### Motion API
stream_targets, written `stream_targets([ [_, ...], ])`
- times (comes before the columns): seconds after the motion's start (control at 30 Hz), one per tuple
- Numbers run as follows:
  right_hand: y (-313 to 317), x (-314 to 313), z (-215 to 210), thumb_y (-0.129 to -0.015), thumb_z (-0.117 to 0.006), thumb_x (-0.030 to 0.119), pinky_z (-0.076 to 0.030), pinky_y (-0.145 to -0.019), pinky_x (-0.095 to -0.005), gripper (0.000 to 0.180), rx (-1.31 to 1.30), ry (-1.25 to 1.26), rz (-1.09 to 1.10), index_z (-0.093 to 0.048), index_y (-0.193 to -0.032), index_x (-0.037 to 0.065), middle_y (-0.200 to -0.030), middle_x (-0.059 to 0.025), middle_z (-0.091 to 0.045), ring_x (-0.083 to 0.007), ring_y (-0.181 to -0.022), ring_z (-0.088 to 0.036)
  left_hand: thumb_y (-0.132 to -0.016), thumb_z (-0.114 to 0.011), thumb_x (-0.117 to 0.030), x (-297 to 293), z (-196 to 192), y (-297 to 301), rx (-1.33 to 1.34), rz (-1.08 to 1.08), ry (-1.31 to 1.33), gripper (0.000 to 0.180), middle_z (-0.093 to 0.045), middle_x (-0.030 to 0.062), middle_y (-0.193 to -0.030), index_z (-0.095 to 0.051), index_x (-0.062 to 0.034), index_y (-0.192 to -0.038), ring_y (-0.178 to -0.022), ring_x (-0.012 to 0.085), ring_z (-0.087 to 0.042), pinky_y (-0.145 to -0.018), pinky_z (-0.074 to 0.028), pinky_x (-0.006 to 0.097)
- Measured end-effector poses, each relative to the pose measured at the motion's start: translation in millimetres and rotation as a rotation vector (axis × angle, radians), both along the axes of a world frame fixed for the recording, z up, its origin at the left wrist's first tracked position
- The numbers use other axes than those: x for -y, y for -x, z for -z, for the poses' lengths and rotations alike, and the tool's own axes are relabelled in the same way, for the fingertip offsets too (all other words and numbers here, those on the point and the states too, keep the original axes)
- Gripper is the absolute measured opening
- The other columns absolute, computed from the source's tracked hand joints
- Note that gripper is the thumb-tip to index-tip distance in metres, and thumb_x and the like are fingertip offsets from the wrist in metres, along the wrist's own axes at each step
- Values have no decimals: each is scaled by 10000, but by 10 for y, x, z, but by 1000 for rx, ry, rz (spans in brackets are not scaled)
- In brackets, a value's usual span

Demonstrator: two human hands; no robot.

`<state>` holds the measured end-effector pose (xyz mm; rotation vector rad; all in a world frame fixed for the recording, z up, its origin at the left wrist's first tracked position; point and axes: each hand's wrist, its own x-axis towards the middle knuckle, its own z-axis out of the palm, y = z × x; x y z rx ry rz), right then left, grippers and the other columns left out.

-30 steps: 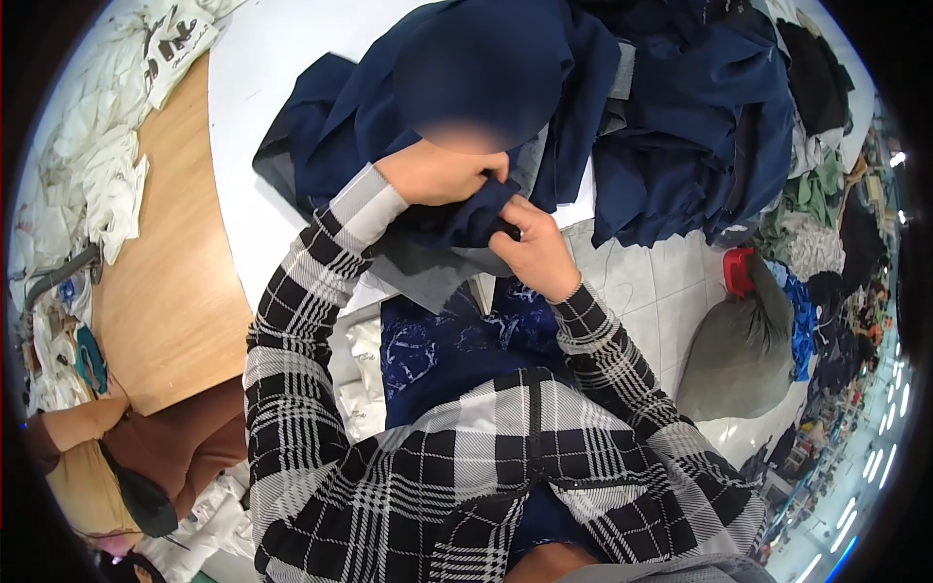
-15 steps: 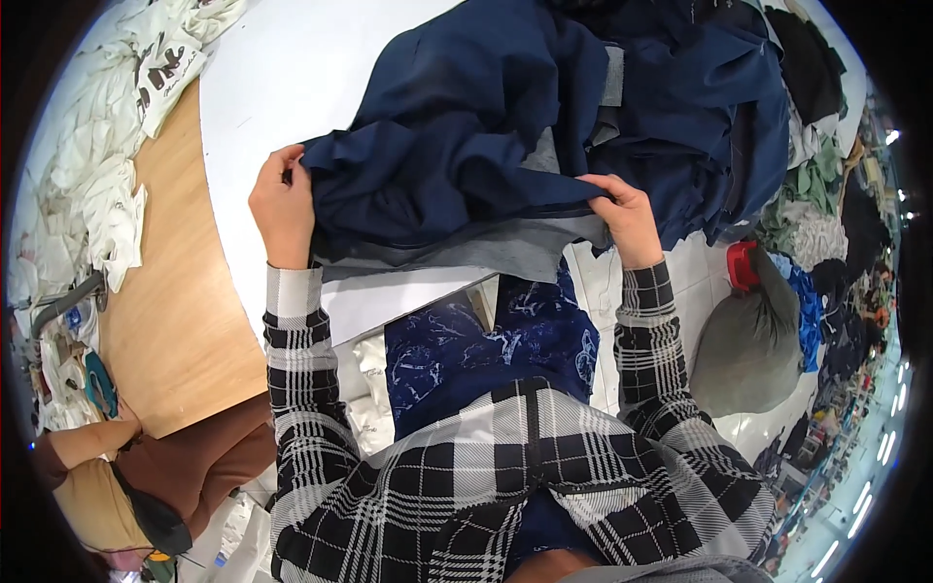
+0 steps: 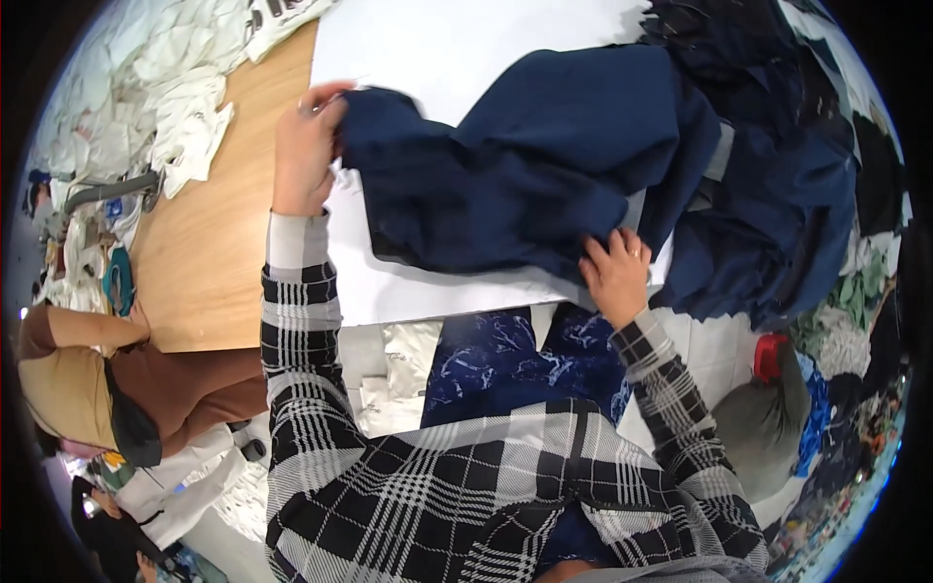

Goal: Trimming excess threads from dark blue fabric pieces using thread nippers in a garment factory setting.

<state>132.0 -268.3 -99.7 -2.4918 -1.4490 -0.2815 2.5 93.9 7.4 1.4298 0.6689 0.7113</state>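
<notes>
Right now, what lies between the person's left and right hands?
Navy cloth spans from the left hand to the right hand in the head view.

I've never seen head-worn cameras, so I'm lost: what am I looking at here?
No machine here, just a person's bare hands. Every picture comes from one wide fisheye camera worn on that person's head, looking down, so straight edges bend near the rim.

On the white tabletop lies a navy cloth, with more dark blue fabric to its right. White garments lie further left.

The left hand holds the cloth's left end. The right hand touches its near edge; whether it pinches, I can't tell.
</notes>
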Motion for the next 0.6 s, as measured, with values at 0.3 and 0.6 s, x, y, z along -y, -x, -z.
stream_targets([
  [0.3, -1488, -282, 186, -712, -651, 129, -389, -816, -462, 64, 3, 167, -127, -676, -759, 93, -760, -89, -636, -342, -1110, -461, -792, -604, -154, 195, -703, -1543, -144, 296, -366, 397, -635, 129, -856, -552, 76, -1112, -538, 136, -562, -482, -439, 253],
  [0.6, -1376, -47, -1, -722, -621, 105, -343, -895, -406, 279, -82, -17, -113, -636, -997, 64, -1030, -127, -577, -317, -1058, -476, -790, -612, -236, -403, 662, -46, -672, 60, -1042, 222, -577, 152, -883, -613, -72, -939, -835, 340, -576, -718, -474, 418],
])
